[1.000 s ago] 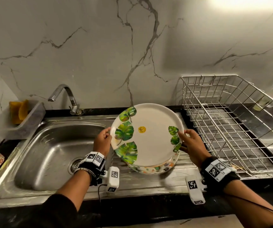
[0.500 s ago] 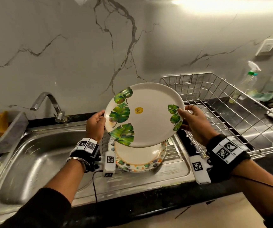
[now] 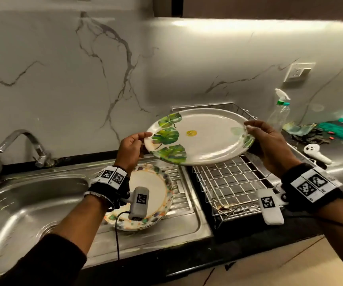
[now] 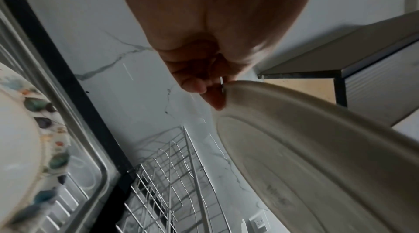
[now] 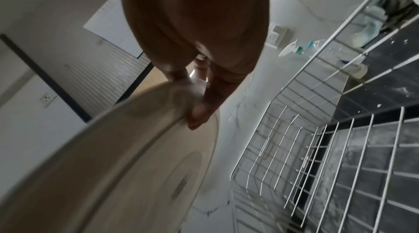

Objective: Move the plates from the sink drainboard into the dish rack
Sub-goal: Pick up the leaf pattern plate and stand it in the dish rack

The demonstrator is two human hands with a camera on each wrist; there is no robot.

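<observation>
Both hands, left and right, grip opposite rims of the leaf plate so you keep it level above the rack, right of the plates on the drainboard.

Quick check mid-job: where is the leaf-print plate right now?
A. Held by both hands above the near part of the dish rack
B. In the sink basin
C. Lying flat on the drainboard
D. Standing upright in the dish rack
A: the left hand and right hand grip opposite rims of the leaf-print plate, held in the air over the dish rack.
</observation>
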